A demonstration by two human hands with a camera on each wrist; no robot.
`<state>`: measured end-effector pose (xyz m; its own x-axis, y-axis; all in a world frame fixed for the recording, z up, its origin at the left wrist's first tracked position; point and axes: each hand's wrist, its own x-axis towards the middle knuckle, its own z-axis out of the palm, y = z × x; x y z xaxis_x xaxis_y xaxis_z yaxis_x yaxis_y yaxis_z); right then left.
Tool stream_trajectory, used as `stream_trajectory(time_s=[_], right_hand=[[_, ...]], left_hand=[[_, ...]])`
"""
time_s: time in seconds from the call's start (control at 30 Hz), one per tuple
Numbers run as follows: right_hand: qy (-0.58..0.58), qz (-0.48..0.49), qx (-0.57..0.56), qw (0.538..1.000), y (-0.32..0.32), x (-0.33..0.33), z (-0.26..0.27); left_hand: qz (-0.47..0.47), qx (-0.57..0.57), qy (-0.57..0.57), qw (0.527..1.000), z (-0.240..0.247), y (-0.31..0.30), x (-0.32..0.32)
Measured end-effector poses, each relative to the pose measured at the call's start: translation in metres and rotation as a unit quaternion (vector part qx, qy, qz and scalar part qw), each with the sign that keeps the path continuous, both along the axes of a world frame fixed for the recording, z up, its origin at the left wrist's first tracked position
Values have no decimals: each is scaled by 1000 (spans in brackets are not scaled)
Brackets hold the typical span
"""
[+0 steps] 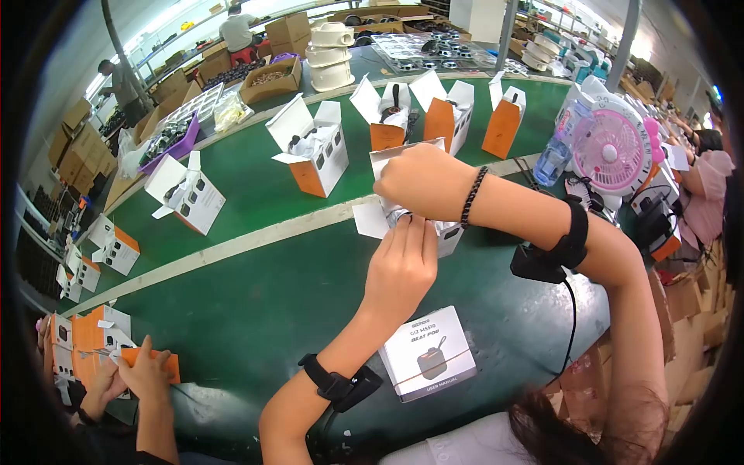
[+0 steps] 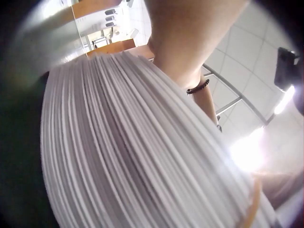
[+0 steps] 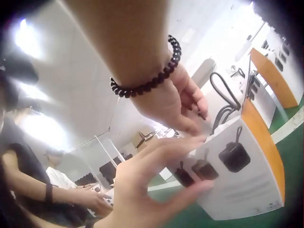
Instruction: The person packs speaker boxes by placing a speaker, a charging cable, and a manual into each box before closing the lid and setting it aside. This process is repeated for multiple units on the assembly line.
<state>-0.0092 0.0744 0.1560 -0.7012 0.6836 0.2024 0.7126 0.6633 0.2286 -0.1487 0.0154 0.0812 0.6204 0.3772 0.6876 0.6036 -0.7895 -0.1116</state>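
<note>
1. Closest to the head camera lies a banded stack of white user-manual booklets (image 1: 428, 353) on the dark green conveyor belt (image 1: 256, 302), just beside the left forearm. Its page edges fill the left wrist view.
2. Left hand (image 1: 401, 263): the fingers are straight and held together, flat against the printed white face of the white-and-orange cardboard box (image 1: 449, 236). That box stands on the belt between the two hands.
3. Right hand (image 1: 418, 182), with a black bead bracelet (image 1: 473, 195) at the wrist, sits over the box's open top. Its fingers bend down at the rim beside a looped black cable (image 3: 223, 95). I cannot tell whether they pinch anything.
4. By my reading, filling is well along, since the cable at least is inside. The flaps stand open, so closing is left.
5. Several more open white-and-orange boxes (image 1: 314, 151) stand farther along the belt.
</note>
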Motion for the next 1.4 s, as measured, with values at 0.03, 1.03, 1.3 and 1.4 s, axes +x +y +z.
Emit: stream_trajectory(time_s=[0.03,1.03,1.3,1.4], right_hand=[[-16,0,20,1000,-1,-4,0],[76,36,9,996,-6,-19,-7],[535,-156,50,829,-68,41,-4],[606,-201,-124,760,-67,49,-37]], left_hand=[[3,-2,7,1000,2,1,-2],[-10,-4,4,1000,9,1,-32],[3,-72,-288,955,44,4,-110],[-46,-534,-404,741,26,35,-131]])
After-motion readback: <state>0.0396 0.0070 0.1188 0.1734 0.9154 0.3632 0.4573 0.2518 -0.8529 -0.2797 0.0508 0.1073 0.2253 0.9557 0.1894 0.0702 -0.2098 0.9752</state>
